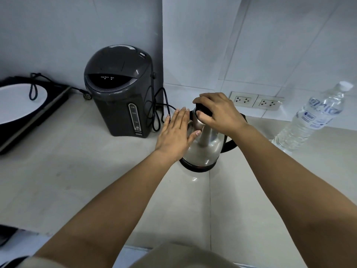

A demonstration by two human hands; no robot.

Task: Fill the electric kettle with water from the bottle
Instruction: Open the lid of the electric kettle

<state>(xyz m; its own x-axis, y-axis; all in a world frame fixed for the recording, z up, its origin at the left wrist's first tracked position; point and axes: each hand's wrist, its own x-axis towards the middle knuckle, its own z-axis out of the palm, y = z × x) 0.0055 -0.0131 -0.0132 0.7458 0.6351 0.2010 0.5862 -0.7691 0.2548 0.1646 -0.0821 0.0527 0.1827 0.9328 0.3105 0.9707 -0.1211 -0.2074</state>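
Note:
A stainless steel electric kettle (205, 149) with a black base and black handle stands on the pale counter. My right hand (218, 113) covers its top and grips the black lid knob. My left hand (177, 130) lies flat against the kettle's left side, fingers straight and together, thumb on the steel. A clear plastic water bottle (313, 118) with a white cap on stands at the right, apart from both hands.
A dark grey electric water dispenser (117, 89) stands left of the kettle, its black cord (156, 111) looping behind. An induction cooker with a white plate (21, 101) sits at the far left. Two wall sockets (257, 101) are behind the kettle.

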